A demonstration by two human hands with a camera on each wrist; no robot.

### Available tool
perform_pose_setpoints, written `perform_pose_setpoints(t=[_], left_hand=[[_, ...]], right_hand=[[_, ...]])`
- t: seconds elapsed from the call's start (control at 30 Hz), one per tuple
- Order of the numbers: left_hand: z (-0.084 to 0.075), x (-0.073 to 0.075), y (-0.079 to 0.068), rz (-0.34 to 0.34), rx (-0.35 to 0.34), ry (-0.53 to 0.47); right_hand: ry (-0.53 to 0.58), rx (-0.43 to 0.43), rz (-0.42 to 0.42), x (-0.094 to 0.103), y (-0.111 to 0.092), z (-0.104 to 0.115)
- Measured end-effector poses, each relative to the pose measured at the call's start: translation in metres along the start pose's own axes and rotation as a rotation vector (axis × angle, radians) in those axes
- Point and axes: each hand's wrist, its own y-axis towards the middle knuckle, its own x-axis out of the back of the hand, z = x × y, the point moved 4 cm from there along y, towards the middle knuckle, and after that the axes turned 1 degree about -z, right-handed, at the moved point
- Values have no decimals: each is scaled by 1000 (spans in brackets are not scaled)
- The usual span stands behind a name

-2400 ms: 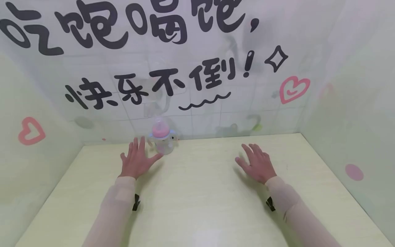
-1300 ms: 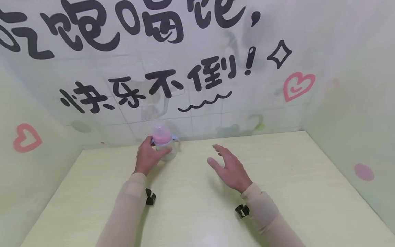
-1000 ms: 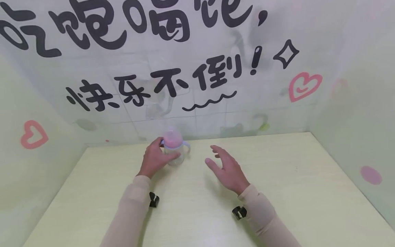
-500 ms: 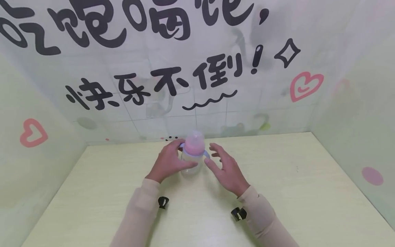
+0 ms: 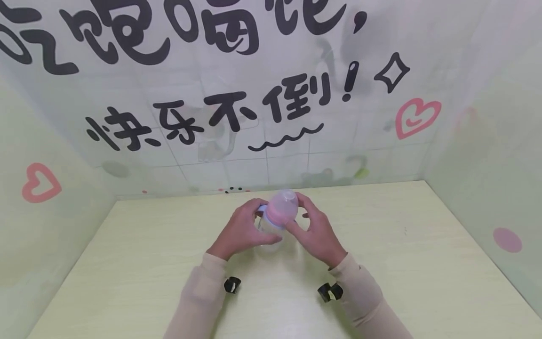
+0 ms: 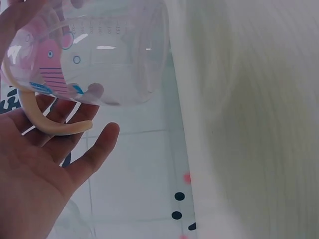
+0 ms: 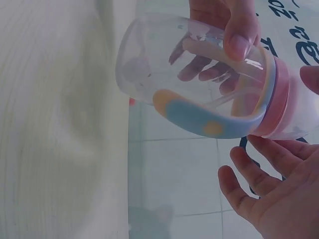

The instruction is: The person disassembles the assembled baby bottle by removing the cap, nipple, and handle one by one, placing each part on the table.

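Observation:
A clear baby bottle [image 5: 271,229] with a pink collar, a see-through domed cap [image 5: 285,203] and two side handles stands between the hands, leaning with its top to the right. My left hand [image 5: 243,230] holds its body, thumb across the front and fingers behind by the left handle. The right hand [image 5: 318,234] has thumb and index finger on either side of the cap and collar. In the right wrist view the blue handle [image 7: 199,118] with orange spots shows below the body. The left wrist view shows a printed pink figure [image 6: 50,62] on the bottle.
A pale wood-look table [image 5: 148,278] lies under both hands. White walls close it in at the back and sides; the back wall [image 5: 237,169] carries large black lettering and pink hearts. Small black devices [image 5: 232,285] sit at both wrists.
The left hand, first lying beside the bottle, took hold of it and moved it right and nearer. The right hand came left and now grasps the cap end; the bottle has tilted right.

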Motion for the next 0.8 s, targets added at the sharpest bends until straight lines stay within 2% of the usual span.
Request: perform_pose_setpoints(t=[0.37,0.8], left_hand=[[-8,-2,-4,16,-22,-17],[-9,-4,-5,25,5,-36]], right_hand=[[36,45,20,5,2,1],[20,35,-29,6,1,1]])
